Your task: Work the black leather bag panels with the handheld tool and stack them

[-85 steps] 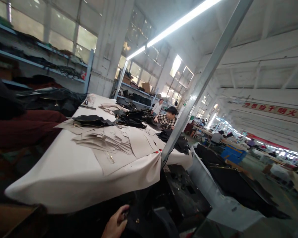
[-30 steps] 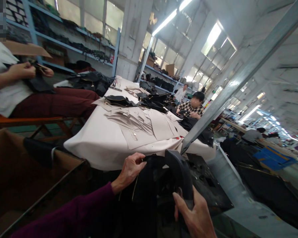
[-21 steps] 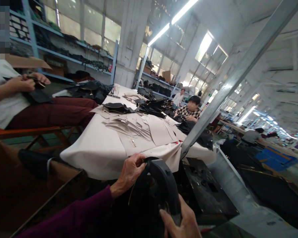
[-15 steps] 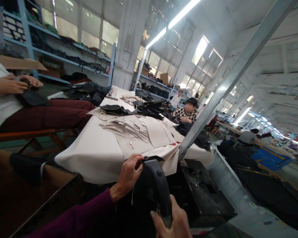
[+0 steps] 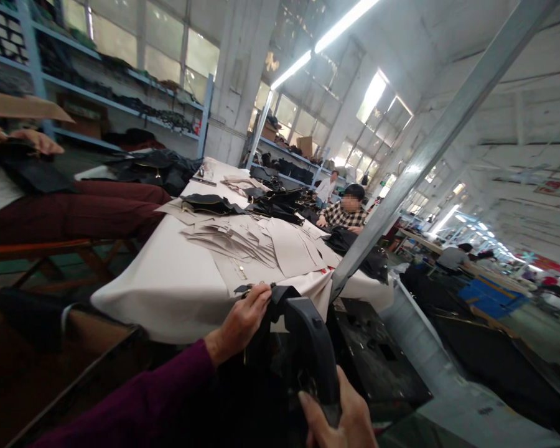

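Observation:
My left hand point(image 5: 241, 322), in a purple sleeve, pinches the edge of a black material piece point(image 5: 282, 296) near the front of the white-covered table. Dark material hangs below these fingers, its outline lost in shadow. My right hand point(image 5: 343, 414) is wrapped round a dark grey, curved plastic tool point(image 5: 310, 333). The tool's upper end is close to the black piece, right of my left hand; I cannot tell whether they touch. Just beyond, a stack of beige cut pieces point(image 5: 236, 239) lies spread over the table cover point(image 5: 163, 280).
Black bag parts point(image 5: 280, 205) with gold zips lie farther back. A slanted metal post point(image 5: 415, 168) crosses the right side. A co-worker in maroon trousers point(image 5: 88, 208) sits at left, another in a checked shirt point(image 5: 348, 214) beyond the table. A cardboard box point(image 5: 88, 367) stands lower left.
The tool and my right hand have moved slightly right, away from my left hand. More of the black piece now shows between them. The whole view has shifted a little.

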The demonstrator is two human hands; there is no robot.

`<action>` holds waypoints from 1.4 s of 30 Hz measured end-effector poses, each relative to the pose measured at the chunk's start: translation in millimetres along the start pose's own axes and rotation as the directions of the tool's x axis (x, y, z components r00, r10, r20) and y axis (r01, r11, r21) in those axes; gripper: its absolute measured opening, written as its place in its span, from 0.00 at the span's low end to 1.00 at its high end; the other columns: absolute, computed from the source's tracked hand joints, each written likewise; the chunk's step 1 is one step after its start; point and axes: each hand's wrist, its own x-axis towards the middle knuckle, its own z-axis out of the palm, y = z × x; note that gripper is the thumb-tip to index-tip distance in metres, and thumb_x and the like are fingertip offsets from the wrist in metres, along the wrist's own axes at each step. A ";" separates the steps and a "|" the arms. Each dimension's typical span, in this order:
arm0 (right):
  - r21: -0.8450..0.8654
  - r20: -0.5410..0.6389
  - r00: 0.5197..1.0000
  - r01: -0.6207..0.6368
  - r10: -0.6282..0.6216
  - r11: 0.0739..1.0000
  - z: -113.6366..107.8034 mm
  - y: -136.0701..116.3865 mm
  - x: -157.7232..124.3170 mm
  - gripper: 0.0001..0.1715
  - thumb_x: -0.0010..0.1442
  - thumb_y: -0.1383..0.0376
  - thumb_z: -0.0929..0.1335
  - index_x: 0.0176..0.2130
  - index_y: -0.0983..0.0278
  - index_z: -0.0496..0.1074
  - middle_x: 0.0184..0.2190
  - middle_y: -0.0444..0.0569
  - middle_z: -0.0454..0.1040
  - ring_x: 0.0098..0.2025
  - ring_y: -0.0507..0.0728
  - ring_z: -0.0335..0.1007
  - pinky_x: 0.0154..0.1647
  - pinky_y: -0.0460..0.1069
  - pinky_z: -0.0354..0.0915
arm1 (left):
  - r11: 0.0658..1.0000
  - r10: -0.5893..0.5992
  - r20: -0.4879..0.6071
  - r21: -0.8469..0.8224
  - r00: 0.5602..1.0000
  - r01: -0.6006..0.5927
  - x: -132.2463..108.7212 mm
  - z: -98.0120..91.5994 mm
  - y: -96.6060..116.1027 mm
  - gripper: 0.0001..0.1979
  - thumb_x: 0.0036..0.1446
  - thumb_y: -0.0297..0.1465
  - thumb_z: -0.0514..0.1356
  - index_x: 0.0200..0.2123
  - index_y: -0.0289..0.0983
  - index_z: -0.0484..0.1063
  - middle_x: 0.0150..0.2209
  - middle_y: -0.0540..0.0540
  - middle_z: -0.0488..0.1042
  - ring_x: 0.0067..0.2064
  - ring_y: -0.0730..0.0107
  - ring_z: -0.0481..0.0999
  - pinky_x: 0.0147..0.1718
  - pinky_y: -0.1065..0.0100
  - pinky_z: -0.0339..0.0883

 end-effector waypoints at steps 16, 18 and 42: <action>-0.124 0.117 0.993 -0.003 0.018 0.992 -9.0 -21.5 -5.6 0.06 0.51 0.63 0.63 0.31 0.62 0.62 0.23 0.44 0.69 0.25 0.54 0.67 0.24 0.44 0.59 | 0.962 0.268 0.156 0.016 0.951 -0.274 -1.6 -20.0 -5.1 0.19 0.56 0.17 0.46 0.51 0.26 0.59 0.49 0.33 0.65 0.53 0.60 0.65 0.49 0.63 0.66; -0.121 0.121 0.992 -0.008 0.022 0.993 -6.4 -22.3 -3.2 0.05 0.51 0.63 0.63 0.31 0.62 0.62 0.22 0.44 0.69 0.26 0.55 0.68 0.23 0.44 0.59 | 0.963 0.267 0.141 0.009 0.953 -0.271 -0.4 -21.6 -4.5 0.19 0.56 0.18 0.46 0.51 0.26 0.59 0.49 0.33 0.65 0.53 0.60 0.65 0.49 0.63 0.66; -0.079 0.063 0.996 -0.055 0.061 0.995 -34.5 -9.0 6.9 0.15 0.53 0.53 0.63 0.30 0.63 0.65 0.18 0.44 0.70 0.23 0.55 0.70 0.26 0.46 0.66 | 0.923 0.384 0.104 -0.029 0.917 -0.384 17.0 -53.9 -10.1 0.15 0.59 0.21 0.45 0.48 0.26 0.63 0.45 0.32 0.70 0.49 0.61 0.70 0.46 0.66 0.68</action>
